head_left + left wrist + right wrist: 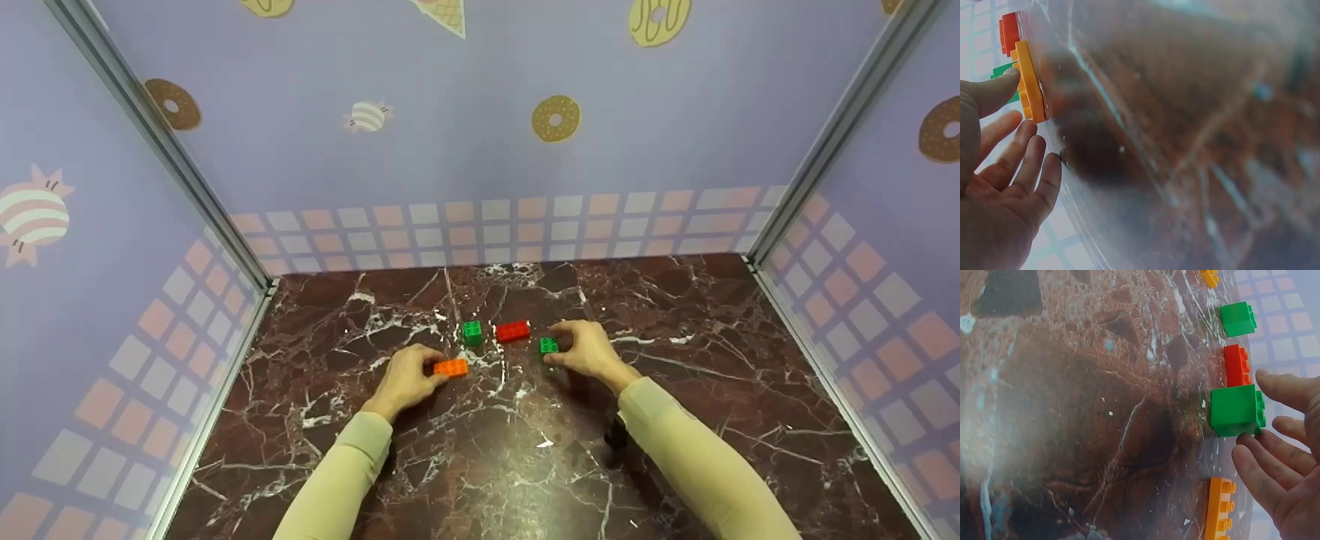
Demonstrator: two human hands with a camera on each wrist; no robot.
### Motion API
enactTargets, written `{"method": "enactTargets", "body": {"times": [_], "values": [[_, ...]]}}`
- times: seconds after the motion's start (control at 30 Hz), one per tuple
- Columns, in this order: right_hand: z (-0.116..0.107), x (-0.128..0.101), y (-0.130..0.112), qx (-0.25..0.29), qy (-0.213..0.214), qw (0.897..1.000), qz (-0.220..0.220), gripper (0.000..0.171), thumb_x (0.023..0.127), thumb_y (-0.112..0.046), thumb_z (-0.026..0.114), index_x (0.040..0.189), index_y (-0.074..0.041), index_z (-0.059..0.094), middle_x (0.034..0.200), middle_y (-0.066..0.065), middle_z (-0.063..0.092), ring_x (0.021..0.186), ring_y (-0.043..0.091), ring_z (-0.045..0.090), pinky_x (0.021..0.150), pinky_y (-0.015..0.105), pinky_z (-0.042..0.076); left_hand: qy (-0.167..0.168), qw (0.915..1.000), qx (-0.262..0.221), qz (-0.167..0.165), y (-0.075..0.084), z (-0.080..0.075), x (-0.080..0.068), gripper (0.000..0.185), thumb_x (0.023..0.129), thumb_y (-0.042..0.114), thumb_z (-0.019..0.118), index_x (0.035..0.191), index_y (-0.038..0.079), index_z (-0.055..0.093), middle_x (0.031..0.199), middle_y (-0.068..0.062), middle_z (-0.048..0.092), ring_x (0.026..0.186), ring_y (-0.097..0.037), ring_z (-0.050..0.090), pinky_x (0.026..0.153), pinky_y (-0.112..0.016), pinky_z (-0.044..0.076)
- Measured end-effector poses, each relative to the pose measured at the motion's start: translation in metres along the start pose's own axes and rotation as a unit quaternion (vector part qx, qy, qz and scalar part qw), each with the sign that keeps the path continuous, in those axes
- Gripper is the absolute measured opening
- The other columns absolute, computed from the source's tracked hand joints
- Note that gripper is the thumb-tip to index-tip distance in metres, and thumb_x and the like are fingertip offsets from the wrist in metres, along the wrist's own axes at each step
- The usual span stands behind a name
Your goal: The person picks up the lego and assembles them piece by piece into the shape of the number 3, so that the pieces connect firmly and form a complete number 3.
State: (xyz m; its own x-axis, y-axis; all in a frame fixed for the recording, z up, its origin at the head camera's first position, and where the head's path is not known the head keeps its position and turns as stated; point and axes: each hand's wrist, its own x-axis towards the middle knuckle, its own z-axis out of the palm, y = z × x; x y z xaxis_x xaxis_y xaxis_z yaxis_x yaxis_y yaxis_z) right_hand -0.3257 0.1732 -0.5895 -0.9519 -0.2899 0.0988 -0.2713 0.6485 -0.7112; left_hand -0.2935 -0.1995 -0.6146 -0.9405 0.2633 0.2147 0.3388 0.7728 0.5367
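head view, centre of the frame: two hands in pale sleeves rest on a dark red marble tabletop (675, 315) with white veins. the left hand (405, 379) lies left of centre, its thumb and fingers closing narrowly on the left end of a flat orange brick (451, 367), which sits on the tabletop. in the left wrist view, upper left, the same orange brick (1030, 84) appears edge-on with the thumb tip touching its upper end; the other fingers (1027, 163) are relaxed and spread just below it, not wrapped round it.

right of centre, the right hand (589, 349) cups a small green cube brick (549, 345); thumb and forefinger stand either side of it at a narrow gap. the right wrist view, right middle, shows this green cube brick (1237, 410) with one fingertip (1247, 441) touching its lower edge and another finger just above it, apart from the brick; whether it is truly pinched cannot be told.

between the hands, slightly higher in the head view, lie a red brick (513, 331) and, to its left, a second green cube (472, 332), both untouched and just apart from each other. a further orange brick (1219, 509) shows at the bottom of the right wrist view.

surround: lilac walls (450, 165) printed with doughnuts, sweets and a band of pink and white squares.
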Motion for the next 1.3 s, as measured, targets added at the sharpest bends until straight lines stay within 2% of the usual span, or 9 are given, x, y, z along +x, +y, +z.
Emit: {"method": "enactTargets", "body": {"times": [0.4,0.63,0.73,0.8,0.9,0.97,1.03,1.1,1.3], "values": [[0.008,0.003,0.002,0.000,0.007,1.000,0.015,0.043,0.086,-0.002,0.090,0.127,0.005,0.079,0.110,0.024,0.086,0.102,0.038,0.085,0.095,0.054,0.068,-0.007,1.0000,-0.001,0.002,0.003,0.007,0.004,0.030,0.089,0.008,0.092,0.117,0.001,0.086,0.115,-0.016,0.082,0.111,-0.038,0.077,0.105,-0.056,0.061],[0.009,0.003,0.002,-0.027,0.010,0.999,0.040,0.038,0.088,-0.005,0.089,0.126,-0.002,0.082,0.110,0.019,0.087,0.104,0.035,0.085,0.097,0.054,0.067,-0.012,0.9999,0.000,0.010,0.003,0.007,0.003,0.028,0.089,0.006,0.090,0.116,0.000,0.085,0.114,-0.016,0.082,0.108,-0.039,0.076,0.104,-0.058,0.060],[0.010,0.003,0.001,-0.030,0.007,0.998,0.045,0.038,0.089,-0.006,0.088,0.126,-0.003,0.082,0.110,0.019,0.087,0.104,0.035,0.084,0.097,0.054,0.067,-0.006,0.9997,-0.009,0.022,-0.003,0.009,0.004,0.028,0.087,0.006,0.090,0.114,0.001,0.086,0.112,-0.016,0.082,0.105,-0.039,0.076,0.101,-0.058,0.061],[0.011,0.003,0.000,-0.033,0.006,0.998,0.046,0.038,0.089,-0.006,0.088,0.127,-0.003,0.082,0.111,0.019,0.087,0.105,0.035,0.084,0.097,0.053,0.067,0.005,0.9984,-0.012,0.056,-0.028,0.023,0.010,0.026,0.090,0.014,0.090,0.114,0.005,0.086,0.112,-0.011,0.083,0.105,-0.033,0.077,0.101,-0.051,0.062],[0.011,0.003,-0.001,-0.039,0.008,0.998,0.049,0.038,0.090,-0.007,0.087,0.128,-0.004,0.082,0.112,0.018,0.087,0.106,0.035,0.084,0.097,0.053,0.067,0.013,0.9972,-0.005,0.074,-0.037,0.028,0.011,0.024,0.090,0.017,0.090,0.113,0.008,0.087,0.108,-0.007,0.082,0.100,-0.028,0.076,0.096,-0.047,0.062],[0.011,0.003,-0.002,-0.042,0.009,0.998,0.051,0.039,0.091,-0.008,0.087,0.129,-0.004,0.082,0.113,0.018,0.087,0.108,0.034,0.084,0.098,0.054,0.067,0.007,0.9975,-0.002,0.071,-0.035,0.028,0.012,0.024,0.092,0.018,0.089,0.113,0.008,0.087,0.107,-0.008,0.081,0.100,-0.030,0.075,0.098,-0.049,0.061],[0.011,0.002,-0.003,-0.043,0.009,0.998,0.051,0.039,0.091,-0.009,0.087,0.130,-0.004,0.081,0.114,0.018,0.087,0.108,0.034,0.084,0.098,0.054,0.067,-0.009,0.9993,0.000,0.038,-0.011,0.015,0.006,0.024,0.090,0.010,0.088,0.113,0.004,0.086,0.106,-0.013,0.081,0.100,-0.036,0.075,0.099,-0.057,0.059],[0.010,0.002,-0.003,-0.044,0.012,0.998,0.048,0.039,0.091,-0.009,0.087,0.129,-0.003,0.081,0.113,0.018,0.087,0.107,0.034,0.084,0.098,0.054,0.067,-0.022,0.9995,0.005,0.020,-0.002,0.010,0.006,0.024,0.091,0.009,0.088,0.113,0.002,0.085,0.107,-0.015,0.080,0.102,-0.039,0.074,0.102,-0.061,0.057],[0.013,0.003,-0.006,-0.029,0.015,0.999,0.020,0.035,0.089,-0.004,0.087,0.124,0.000,0.082,0.108,0.020,0.087,0.102,0.035,0.085,0.094,0.052,0.068,-0.031,0.9991,0.030,0.006,0.006,0.008,0.005,0.022,0.092,0.010,0.089,0.114,0.005,0.086,0.109,-0.012,0.081,0.104,-0.035,0.075,0.103,-0.056,0.059]]}}
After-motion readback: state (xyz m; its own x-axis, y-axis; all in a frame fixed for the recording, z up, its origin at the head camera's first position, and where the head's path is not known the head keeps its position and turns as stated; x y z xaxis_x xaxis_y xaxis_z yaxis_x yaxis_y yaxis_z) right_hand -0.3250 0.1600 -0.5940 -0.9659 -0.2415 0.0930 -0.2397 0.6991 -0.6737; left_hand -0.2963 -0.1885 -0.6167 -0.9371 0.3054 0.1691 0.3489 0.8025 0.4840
